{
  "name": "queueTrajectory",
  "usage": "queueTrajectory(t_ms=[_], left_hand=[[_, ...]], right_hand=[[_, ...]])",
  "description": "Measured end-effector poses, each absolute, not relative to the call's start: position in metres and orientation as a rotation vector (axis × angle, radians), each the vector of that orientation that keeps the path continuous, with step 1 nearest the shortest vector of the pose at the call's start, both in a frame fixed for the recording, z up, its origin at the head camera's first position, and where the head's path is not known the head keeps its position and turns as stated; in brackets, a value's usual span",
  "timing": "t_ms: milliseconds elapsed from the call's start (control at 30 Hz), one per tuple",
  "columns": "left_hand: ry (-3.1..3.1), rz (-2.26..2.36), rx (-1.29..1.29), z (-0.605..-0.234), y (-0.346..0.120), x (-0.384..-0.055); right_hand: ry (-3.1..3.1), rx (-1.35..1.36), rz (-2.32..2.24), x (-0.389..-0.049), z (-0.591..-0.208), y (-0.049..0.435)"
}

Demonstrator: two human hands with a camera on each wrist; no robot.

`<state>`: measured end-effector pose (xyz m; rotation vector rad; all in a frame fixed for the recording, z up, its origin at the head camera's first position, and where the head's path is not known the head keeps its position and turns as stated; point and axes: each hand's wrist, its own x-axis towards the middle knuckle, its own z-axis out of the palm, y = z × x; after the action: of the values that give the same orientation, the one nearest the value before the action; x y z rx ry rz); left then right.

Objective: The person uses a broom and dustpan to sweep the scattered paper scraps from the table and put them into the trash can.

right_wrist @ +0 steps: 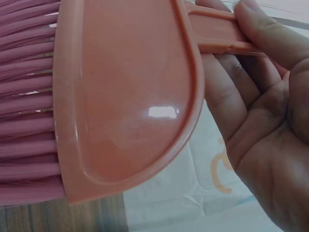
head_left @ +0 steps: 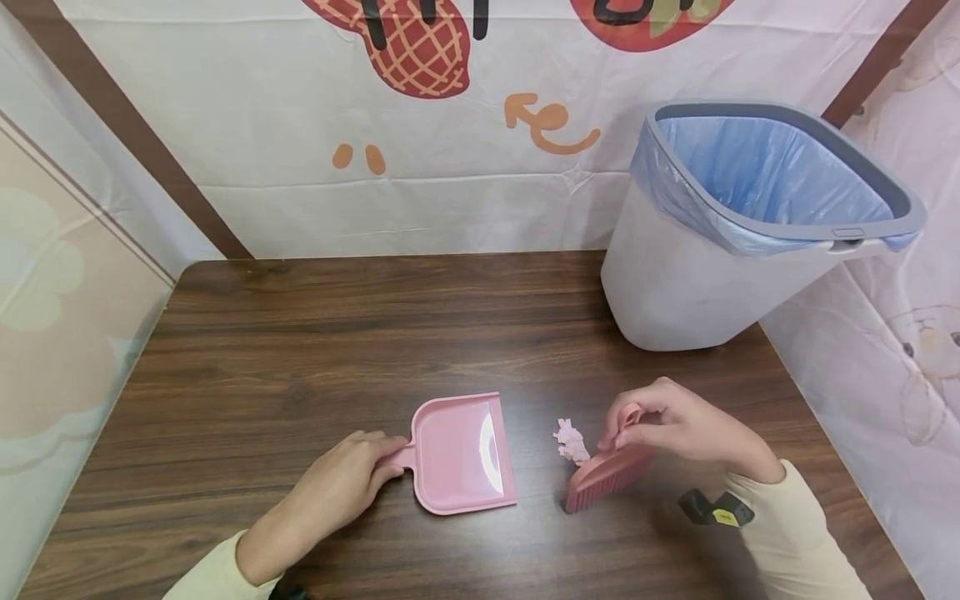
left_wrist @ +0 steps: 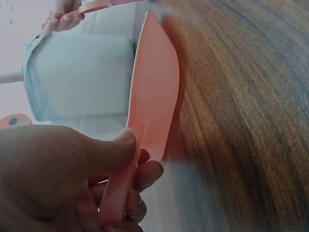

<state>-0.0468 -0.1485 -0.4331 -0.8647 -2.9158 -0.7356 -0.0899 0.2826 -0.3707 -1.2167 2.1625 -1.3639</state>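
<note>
A pink dustpan (head_left: 453,454) lies on the wooden table, its straight lip facing right. My left hand (head_left: 345,479) grips its short handle, with the thumb on top and fingers beneath in the left wrist view (left_wrist: 118,188). To the right, my right hand (head_left: 675,421) holds a pink hand brush (head_left: 607,479) by its handle, bristles pointing down at the table. Small pale pink paper scraps (head_left: 572,442) lie between the dustpan and the brush, close to the brush's far side. In the right wrist view the brush's bristles (right_wrist: 29,106) and smooth body fill much of the picture.
A white bin (head_left: 675,292) with a grey rim and a blue liner bag stands at the table's back right corner. Behind the table (head_left: 337,333) hangs a white printed cloth (head_left: 465,208). More cloth hangs along both sides.
</note>
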Motion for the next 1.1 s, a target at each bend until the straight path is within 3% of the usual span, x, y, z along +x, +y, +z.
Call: queueTrajectory(t_ms=[733,933,1100], left_hand=[[-2.915,-0.74,-0.873,-0.434,-0.149,-0.046],[-2.914,-0.733,-0.874,-0.434,-0.148,-0.047],[-2.921,-0.72,-0.86,-0.432,-0.148,-0.048]], right_hand=[[2.285,-1.147,-1.581,-0.102,-0.376,0.277],[2.517,-0.947,-1.814,-0.093,-0.369,0.274],[3.031,-0.668,-1.699,-0.083,-0.366,0.266]])
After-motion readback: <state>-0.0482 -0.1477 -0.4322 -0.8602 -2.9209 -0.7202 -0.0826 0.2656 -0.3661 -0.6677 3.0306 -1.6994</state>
